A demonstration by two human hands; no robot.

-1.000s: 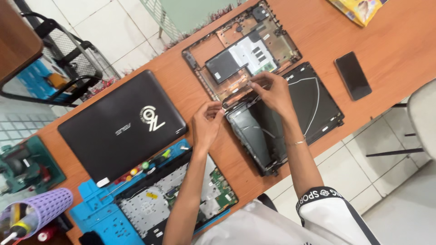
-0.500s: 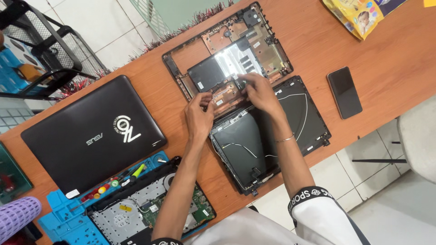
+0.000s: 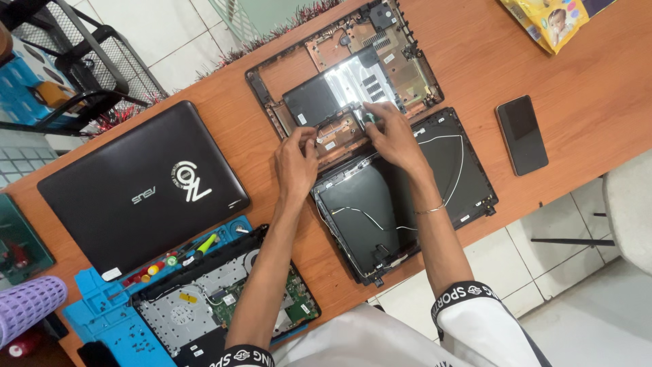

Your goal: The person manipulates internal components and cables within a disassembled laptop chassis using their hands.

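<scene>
Head view: both my hands rest on the opened laptop base (image 3: 353, 81) at the far edge of the wooden table (image 3: 591, 88). My left hand (image 3: 295, 163) lies fingers curled on the near corner of the base; whether it pinches anything I cannot tell. My right hand (image 3: 394, 136) closes its fingertips on a small dark part (image 3: 367, 117) at the middle of the base; the part is too small to identify. A detached black lid shell (image 3: 407, 197) with thin white wires lies just beside the base, under my right wrist. A closed black laptop (image 3: 142, 190) sits to the left. Near my left elbow, a blue work mat (image 3: 102, 312) carries a bare circuit assembly (image 3: 224, 299), partly hidden by my forearm. A black phone (image 3: 521, 134) lies to the right. A yellow packet (image 3: 550, 20) is cut off by the top edge.
</scene>
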